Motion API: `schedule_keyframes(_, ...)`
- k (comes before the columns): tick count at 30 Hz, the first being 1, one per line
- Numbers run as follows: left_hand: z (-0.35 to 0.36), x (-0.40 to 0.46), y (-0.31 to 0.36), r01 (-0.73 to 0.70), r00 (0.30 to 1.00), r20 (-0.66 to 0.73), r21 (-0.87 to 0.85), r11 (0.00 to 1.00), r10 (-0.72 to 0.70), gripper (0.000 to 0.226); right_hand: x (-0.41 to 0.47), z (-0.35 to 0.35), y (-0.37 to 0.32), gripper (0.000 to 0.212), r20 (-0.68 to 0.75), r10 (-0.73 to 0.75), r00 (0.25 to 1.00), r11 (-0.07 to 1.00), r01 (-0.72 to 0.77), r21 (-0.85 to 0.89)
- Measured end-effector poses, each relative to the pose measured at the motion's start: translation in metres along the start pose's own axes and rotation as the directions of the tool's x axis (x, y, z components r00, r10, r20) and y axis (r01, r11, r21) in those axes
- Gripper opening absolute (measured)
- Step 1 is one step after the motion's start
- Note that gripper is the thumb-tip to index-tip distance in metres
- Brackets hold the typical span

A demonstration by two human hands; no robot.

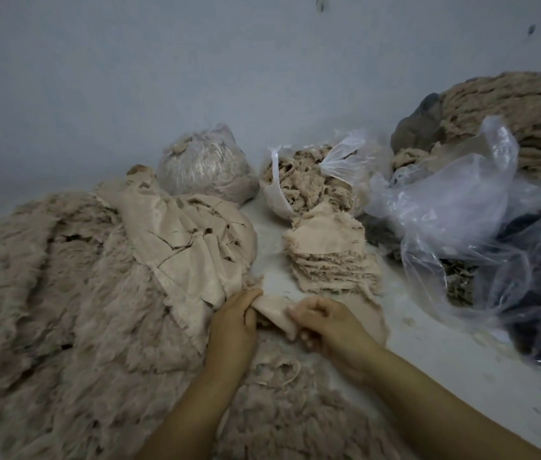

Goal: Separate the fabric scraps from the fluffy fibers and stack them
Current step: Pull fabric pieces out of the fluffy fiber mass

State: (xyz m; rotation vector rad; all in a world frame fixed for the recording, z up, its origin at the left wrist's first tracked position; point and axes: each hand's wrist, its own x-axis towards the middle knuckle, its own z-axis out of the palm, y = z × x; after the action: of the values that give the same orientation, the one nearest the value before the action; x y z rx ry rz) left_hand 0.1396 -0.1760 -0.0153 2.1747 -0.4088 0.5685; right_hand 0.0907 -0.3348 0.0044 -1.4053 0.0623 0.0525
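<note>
Nearest the camera, a beige scrap [274, 310] is pinched between both hands above a fluffy fibre mass [63, 293]. The left hand [234, 323] is curled round the scrap's left edge; the right hand [325, 322] is closed on its right edge, fingers folded under. The scrap is judged light, limp and easily creased, with no stiffness to carry its own shape; fibres are likely to cling to its frayed margin. A grip at two opposite edges, as shown, is judged best, so that the piece can be spread flat before being laid down. A pull at one corner alone is expected to let it fold or drag fluff along.

Just beyond the hands, on the pale table [445, 356], a stack [332, 260] of flattened scraps is seen, its edges ragged and slightly fanned. To its left, larger sheets of backing cloth [189, 240] are draped over the fibre mass.

Farther back, three containers are shown. An open clear bag [302, 180] is filled with loose brownish fluff. A tied bag [206, 164], left of it, is packed with paler fibre. At right, a large crumpled plastic bag [461, 207] is lying over dark material, whose nature cannot be told. Behind it, against the wall [196, 61], a layered heap [521, 117] of tan pieces is piled.
</note>
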Motion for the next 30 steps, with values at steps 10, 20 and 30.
schedule_keyframes(10,-0.007,-0.007,0.022,-0.094,0.995,0.045,-0.018,0.995,0.094,0.035,0.004,0.011,0.006,0.016,-0.164,-0.38,0.91,0.901,0.324,-0.288)
schedule_keyframes(20,-0.002,0.002,0.017,0.068,0.94,0.339,-0.328,0.942,0.05,0.026,-0.004,0.014,0.011,0.023,-0.091,-0.403,0.911,0.854,0.339,-0.394)
schedule_keyframes(30,-0.001,0.014,0.011,0.412,0.895,0.209,-0.727,0.549,-0.395,0.026,-0.01,0.018,0.016,0.01,-0.046,-0.173,0.984,0.955,0.156,-0.251)
